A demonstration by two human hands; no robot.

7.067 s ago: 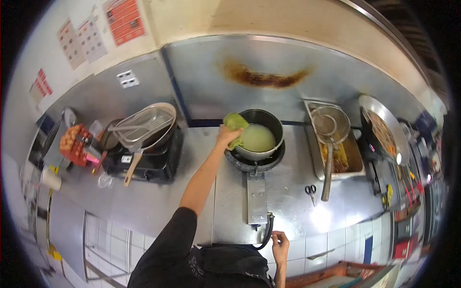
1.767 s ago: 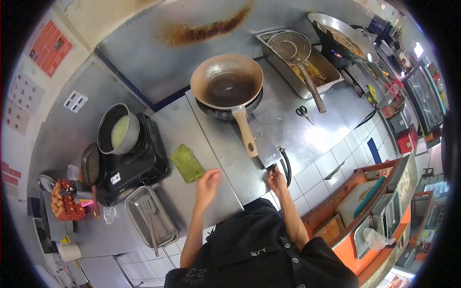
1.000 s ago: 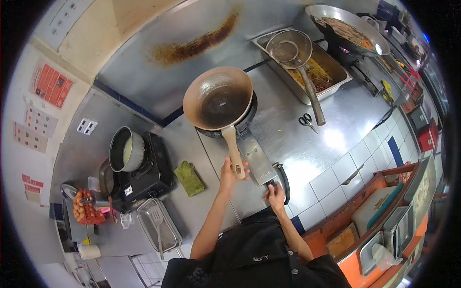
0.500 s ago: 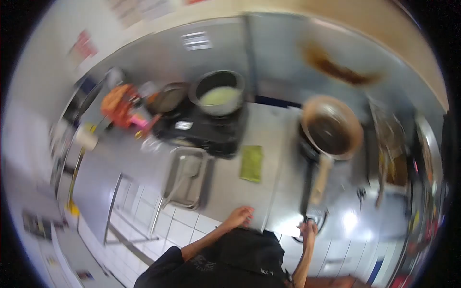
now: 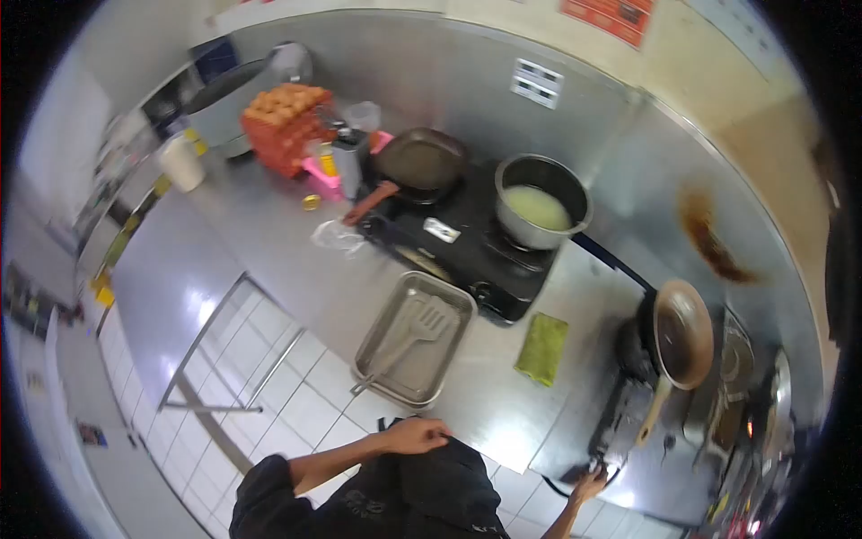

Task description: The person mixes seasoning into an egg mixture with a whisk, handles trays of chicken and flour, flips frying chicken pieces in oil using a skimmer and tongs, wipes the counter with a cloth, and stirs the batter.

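Observation:
My left hand [image 5: 418, 437] hovers in front of my black apron [image 5: 422, 490], fingers loosely bent and partly apart, with nothing visible in them. My right hand [image 5: 588, 486] is at the front edge of the steel counter, its fingers closed at the near end of a dark, flat unit [image 5: 620, 415]. What they grip there is too small to make out. Above that unit sits a tan-rimmed frying pan [image 5: 682, 334], tilted, its pale handle [image 5: 655, 413] pointing toward me. A folded green cloth [image 5: 542, 349] lies left of it.
A steel tray [image 5: 368, 334] holds a slotted turner [image 5: 422, 328]. Behind it, a black stove [image 5: 462, 247] carries a square pan [image 5: 420, 162] and a pot of pale liquid [image 5: 539, 208]. A red net of eggs [image 5: 285, 130] stands far left. A metal frame [image 5: 193, 346] juts over the floor.
The view has swung left, so the counter items appear farther right. The tan-rimmed pan now looks more tilted. My right hand stays at the counter's front edge; my left remains by the apron.

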